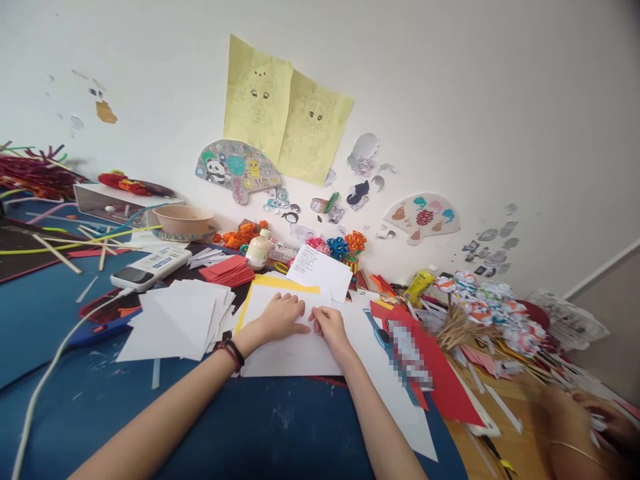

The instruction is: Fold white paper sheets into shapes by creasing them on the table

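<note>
A white sheet of paper lies in front of me on the blue table, over a yellow sheet. My left hand rests palm down on the white sheet, its thumb held apart from the fingers. Just right of it, my right hand is closed at the paper, thumb and fingertips drawn together; what they pinch, if anything, cannot be made out. A white card with written lines lies beyond my hands. A stack of white paper sits to the left.
Red paper slips, a glue bottle and a white device with a cable stand left. Rightward lie red card, a yellow bottle and wooden sticks. Another person's hands are at the right edge.
</note>
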A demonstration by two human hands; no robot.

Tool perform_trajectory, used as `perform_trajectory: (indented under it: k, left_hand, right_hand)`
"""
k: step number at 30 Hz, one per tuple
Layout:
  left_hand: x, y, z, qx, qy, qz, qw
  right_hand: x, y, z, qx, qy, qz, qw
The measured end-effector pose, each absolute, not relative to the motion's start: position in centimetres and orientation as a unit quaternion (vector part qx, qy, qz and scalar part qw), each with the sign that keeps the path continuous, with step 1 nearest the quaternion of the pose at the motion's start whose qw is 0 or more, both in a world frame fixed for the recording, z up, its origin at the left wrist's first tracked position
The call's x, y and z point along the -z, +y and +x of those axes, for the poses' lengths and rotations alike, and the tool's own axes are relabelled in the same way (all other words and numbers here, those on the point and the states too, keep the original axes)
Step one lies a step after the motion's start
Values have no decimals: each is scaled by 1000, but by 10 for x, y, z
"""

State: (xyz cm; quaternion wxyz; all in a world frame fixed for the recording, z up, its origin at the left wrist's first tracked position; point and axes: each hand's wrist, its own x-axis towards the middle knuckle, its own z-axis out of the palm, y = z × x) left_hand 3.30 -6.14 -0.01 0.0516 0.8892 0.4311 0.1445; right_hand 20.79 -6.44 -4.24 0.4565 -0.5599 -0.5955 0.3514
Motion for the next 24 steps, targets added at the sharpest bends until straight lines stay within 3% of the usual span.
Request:
perform_trajectory:
  k: [6, 12, 14, 20, 24]
  left_hand:
    - [13, -47, 25, -180, 430, 879, 100]
    - [1, -45, 7, -181, 397, 873, 218]
    - [-9, -46, -3, -198, 375, 861, 280]
    - [-30, -49, -31, -385, 294, 633, 604]
    - [-28, -41, -39, -488, 308, 502, 644]
  right_hand:
    - [28, -65, 217, -410, -585, -502, 488]
    - [26, -62, 240, -417, -574, -469, 526]
    - [25, -64, 248, -425, -579, -452, 530]
    - [17, -71, 250, -458, -613, -404, 501]
    - [11, -78, 241, -458, -608, -385, 521]
